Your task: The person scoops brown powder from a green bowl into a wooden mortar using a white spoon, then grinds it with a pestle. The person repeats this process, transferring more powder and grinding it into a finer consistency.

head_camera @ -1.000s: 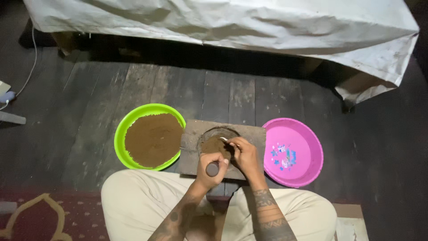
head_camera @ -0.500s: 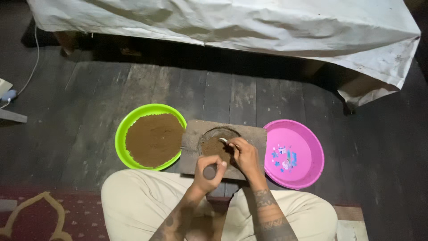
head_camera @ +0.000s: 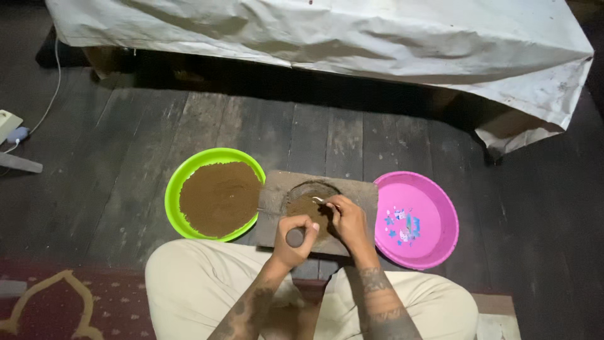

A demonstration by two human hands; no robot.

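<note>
I sit cross-legged on a dark plank floor. In front of my knees lies a wooden block [head_camera: 358,195] with a round hollow holding brown powder [head_camera: 306,206]. My left hand [head_camera: 294,234] is closed around a short dark cylinder, a small tube or handle whose end faces up. My right hand [head_camera: 345,219] pinches a thin metal spoon or stick [head_camera: 319,201] whose tip rests over the powder in the hollow. The two hands are close together above the block.
A green bowl [head_camera: 178,182] of brown powder stands left of the block. A pink bowl [head_camera: 434,208] with small blue and white bits stands to the right. A white cloth [head_camera: 352,38] covers something behind. A red rug [head_camera: 56,296] lies at the lower left.
Both hands stay over the block with only slight shifts; the left hand has settled a little lower with the cylinder. The bowls have not moved.
</note>
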